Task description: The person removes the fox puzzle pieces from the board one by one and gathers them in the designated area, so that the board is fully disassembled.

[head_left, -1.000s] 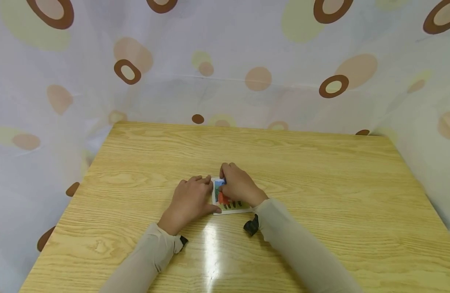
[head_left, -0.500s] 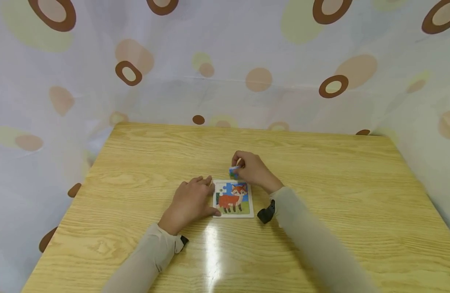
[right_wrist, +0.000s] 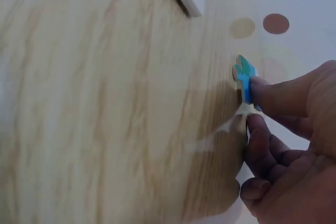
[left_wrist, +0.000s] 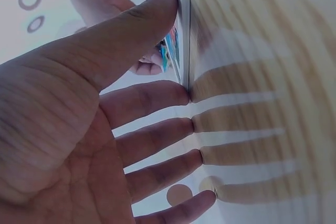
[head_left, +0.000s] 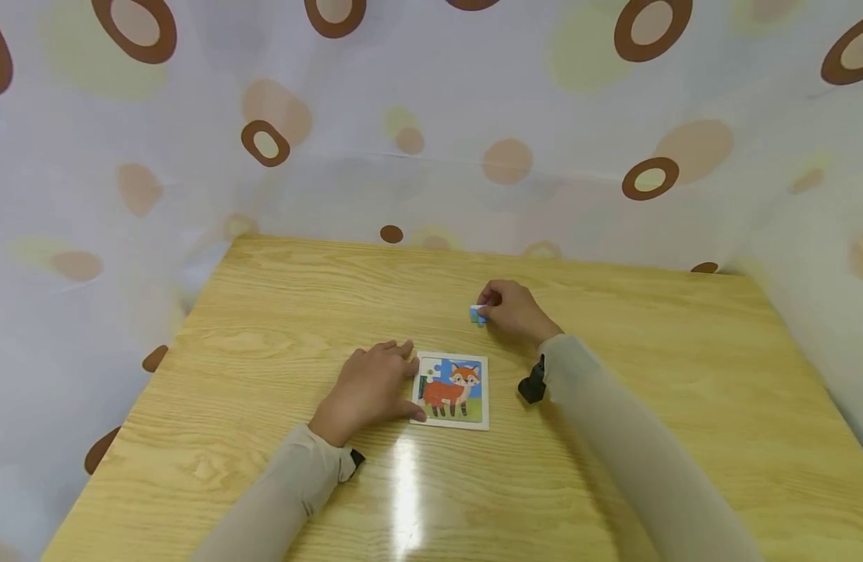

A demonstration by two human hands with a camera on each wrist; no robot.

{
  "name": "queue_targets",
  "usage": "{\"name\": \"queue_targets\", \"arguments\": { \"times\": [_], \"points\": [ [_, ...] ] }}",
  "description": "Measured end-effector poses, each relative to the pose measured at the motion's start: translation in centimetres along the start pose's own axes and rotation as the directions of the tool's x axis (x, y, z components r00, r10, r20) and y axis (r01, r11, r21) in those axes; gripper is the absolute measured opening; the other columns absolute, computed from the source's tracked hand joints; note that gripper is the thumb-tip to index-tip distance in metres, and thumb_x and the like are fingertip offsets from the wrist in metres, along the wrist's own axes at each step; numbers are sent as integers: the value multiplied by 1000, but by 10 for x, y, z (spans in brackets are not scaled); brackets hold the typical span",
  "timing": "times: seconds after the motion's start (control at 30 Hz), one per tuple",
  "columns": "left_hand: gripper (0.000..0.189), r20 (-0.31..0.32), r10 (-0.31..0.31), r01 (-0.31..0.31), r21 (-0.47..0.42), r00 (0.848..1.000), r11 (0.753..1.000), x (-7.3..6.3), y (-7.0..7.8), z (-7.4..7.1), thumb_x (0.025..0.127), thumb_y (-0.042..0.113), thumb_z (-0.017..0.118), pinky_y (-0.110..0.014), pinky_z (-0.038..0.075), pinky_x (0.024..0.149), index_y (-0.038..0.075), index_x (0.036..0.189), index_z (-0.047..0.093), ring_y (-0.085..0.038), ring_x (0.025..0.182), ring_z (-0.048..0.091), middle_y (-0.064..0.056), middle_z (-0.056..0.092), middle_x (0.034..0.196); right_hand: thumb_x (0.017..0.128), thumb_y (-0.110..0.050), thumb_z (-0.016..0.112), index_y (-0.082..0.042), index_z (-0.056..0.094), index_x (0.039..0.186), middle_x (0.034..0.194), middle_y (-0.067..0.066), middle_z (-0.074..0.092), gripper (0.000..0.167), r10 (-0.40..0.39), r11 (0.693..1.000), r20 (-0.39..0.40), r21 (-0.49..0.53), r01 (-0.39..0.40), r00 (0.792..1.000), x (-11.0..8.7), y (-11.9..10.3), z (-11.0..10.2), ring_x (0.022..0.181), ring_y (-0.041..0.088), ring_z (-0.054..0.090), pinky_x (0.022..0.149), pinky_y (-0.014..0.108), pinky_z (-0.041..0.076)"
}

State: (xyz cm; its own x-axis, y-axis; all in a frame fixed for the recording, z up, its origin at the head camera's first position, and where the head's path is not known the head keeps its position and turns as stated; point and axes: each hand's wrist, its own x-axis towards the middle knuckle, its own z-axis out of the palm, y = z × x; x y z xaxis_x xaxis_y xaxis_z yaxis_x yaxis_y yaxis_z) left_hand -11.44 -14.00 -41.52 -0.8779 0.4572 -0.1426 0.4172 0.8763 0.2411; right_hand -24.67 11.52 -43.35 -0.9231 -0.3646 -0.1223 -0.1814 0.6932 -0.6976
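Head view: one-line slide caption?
Fox puzzle, upper-left corner unfilled, with the left grip touching its left edge while the right grip pinches a blue piece.

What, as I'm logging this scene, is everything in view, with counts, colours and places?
Table: one, yellowish wood, foreground
Patterned sheet: apparently one, white with brown shapes, behind the table
Fox puzzle: one, orange, blue, green, white-bordered, on the table
Puzzle piece: one visible, blue and green, beyond the puzzle
Wrist gear: two, black, one per wrist
Sleeves: two, beige, both arms
Left hand: one, bare, at the puzzle's left edge
Right hand: one, bare, pinching the piece
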Motion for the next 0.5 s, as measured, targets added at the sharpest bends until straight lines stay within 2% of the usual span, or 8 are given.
{"name": "queue_targets", "arguments": {
  "times": [0.2,0.33,0.5],
  "points": [
    [80,3,0,0,28,1000,1000,3,1,1,77,61,84,-62,45,104,13,139,67,-36,142,47,-11,50,155,101,-6,64,0,63,104,95,13,58,6,-11,1000,-1,-15,11,1000,1,3,3,84,28,51,75,40,44],
    [81,2,-1,1,32,1000,999,3,1,1,77,61,84,-61,45,103,13,139,67,-36,142,47,-11,50,155,102,-6,64,-1,62,106,97,14,60,7,-30,999,-41,-14,29,999,-1,6,4,87,29,55,78,41,47],
    [81,4,4,-4,32,1000,999,2,1,0,77,61,84,-61,46,103,12,140,67,-37,141,47,-12,50,155,101,-4,62,1,62,107,98,14,58,8,-95,995,-96,-11,94,991,-13,4,10,89,30,55,81,44,48]
  ]
}}
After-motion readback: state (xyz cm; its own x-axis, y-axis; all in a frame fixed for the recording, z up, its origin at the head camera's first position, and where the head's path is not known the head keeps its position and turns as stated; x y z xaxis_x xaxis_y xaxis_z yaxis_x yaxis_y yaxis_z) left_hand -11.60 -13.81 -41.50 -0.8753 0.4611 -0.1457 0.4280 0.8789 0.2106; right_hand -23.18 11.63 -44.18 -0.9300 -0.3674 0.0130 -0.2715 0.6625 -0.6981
